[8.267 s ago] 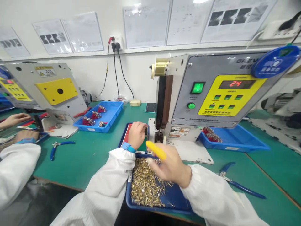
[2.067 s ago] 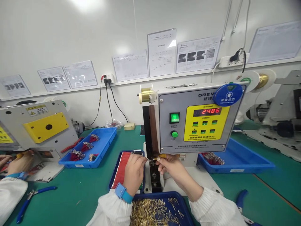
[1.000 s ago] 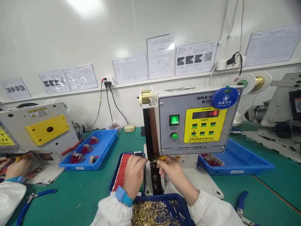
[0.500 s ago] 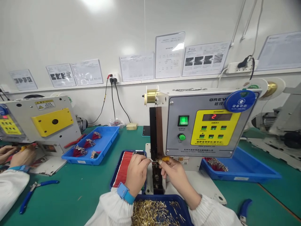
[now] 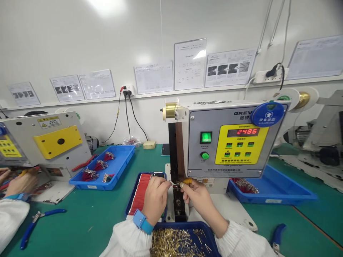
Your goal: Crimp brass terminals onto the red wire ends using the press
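Crimping machine on bench, wire tray left, terminal tray in front, third tray right

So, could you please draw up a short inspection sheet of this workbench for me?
Surface: green bench mat, with the machine and trays standing on it.
Job's things: crimping machine, switch lit green, display reading 2486; tray of brass terminals; dark blue tray of red wires.
Clutter: blue-handled pliers on the bench, a second pair at right.
Hands: left hand pinches a thin wire at the machine; right hand, with a yellow finger cot, is beside it; its hold is too small to tell.
Cables: black leads drop from a wall socket.
Surroundings: a co-worker's hand works by a neighbouring machine.
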`<state>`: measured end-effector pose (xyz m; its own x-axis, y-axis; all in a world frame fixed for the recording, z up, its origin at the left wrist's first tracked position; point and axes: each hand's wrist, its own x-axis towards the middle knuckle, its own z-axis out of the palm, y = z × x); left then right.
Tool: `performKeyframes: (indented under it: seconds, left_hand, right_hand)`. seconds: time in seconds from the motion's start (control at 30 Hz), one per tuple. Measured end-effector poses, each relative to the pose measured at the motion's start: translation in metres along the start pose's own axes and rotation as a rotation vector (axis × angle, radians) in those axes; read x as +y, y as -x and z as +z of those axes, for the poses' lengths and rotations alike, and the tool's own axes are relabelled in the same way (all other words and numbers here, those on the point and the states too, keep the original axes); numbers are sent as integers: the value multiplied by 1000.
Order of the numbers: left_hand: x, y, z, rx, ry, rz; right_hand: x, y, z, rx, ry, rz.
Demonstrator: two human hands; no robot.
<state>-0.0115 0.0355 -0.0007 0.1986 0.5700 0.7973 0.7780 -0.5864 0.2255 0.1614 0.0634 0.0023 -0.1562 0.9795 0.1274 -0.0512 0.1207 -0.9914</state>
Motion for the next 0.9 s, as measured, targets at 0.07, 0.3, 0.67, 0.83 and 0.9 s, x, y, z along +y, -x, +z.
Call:
performKeyframes:
  seconds: [0.07, 0.3, 0.67, 0.83, 0.9]
  left_hand:
    - [0, 0, 0, -2, -2, -3]
    - [4, -1, 0, 15, -27, -21]
    - [4, -1, 1, 6, -66, -29]
    - [4, -1, 1, 2, -68, -19]
    - [4, -1, 1, 7, -67, -19]
  right_hand:
    - [1, 0, 0, -1, 1, -5]
    - [2, 3, 4, 37, 8, -34]
    - [2, 10, 11, 137, 206, -102]
    - [2, 10, 10, 140, 190, -90]
    - [3, 10, 10, 137, 181, -88]
